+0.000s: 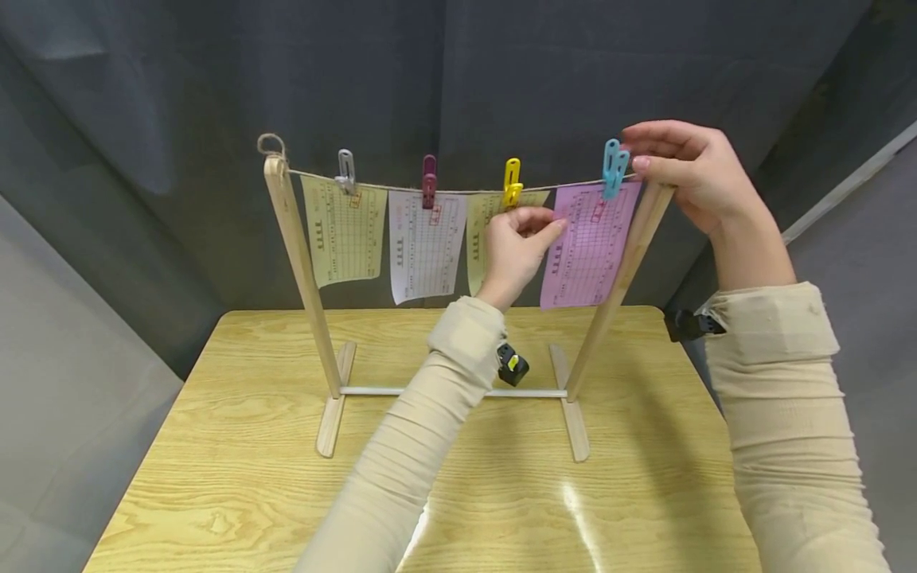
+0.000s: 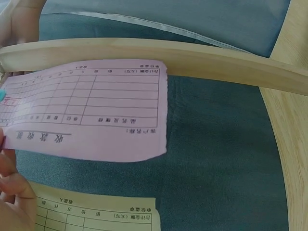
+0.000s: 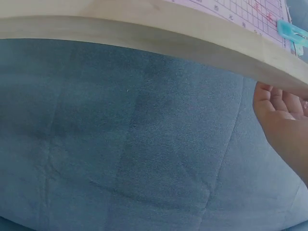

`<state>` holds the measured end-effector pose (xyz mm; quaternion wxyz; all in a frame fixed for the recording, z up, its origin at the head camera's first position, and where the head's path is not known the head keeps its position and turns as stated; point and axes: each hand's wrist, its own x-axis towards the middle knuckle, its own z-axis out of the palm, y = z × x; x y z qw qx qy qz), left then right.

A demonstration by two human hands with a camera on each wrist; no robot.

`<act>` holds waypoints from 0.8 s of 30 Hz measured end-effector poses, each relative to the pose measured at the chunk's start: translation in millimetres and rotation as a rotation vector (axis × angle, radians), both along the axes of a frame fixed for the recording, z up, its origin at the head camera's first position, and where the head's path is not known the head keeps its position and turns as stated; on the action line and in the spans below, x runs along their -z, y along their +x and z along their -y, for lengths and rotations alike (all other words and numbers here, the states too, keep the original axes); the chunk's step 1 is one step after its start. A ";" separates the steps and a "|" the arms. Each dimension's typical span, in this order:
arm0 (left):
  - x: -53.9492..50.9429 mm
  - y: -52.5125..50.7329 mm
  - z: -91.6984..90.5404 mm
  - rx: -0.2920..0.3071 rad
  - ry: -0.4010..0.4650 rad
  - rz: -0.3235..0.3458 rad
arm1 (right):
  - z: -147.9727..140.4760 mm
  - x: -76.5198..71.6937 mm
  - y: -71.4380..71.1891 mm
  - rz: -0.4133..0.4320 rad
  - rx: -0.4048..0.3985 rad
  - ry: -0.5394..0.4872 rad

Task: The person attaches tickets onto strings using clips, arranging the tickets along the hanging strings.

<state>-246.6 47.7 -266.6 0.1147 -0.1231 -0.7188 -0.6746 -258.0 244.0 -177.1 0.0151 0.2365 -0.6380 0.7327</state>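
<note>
A pink slip hangs at the right end of the string, held by a light blue clip. The left hand pinches the slip's upper left edge between thumb and finger; in the left wrist view the pink slip partly covers the wooden post. The right hand is beside the blue clip, thumb tip at its right side, other fingers behind. The clip's handles stand apart. In the right wrist view, the right hand shows below the post, apart from the blue clip.
Along the string hang a yellow slip under a grey clip, a white slip under a maroon clip, and another yellow slip under a yellow clip. The wooden stand rests on the table, before dark curtains.
</note>
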 end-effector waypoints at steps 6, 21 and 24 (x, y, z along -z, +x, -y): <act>-0.1 0.2 0.3 -0.008 0.006 -0.002 | -6.8 11.2 2.2 -0.042 -0.072 -0.264; 8.3 9.2 3.7 0.032 0.115 -0.043 | -43.9 88.4 30.6 -0.038 0.047 -0.374; 17.5 18.7 8.5 0.043 0.107 -0.045 | -47.3 110.3 40.1 -0.047 0.017 -0.355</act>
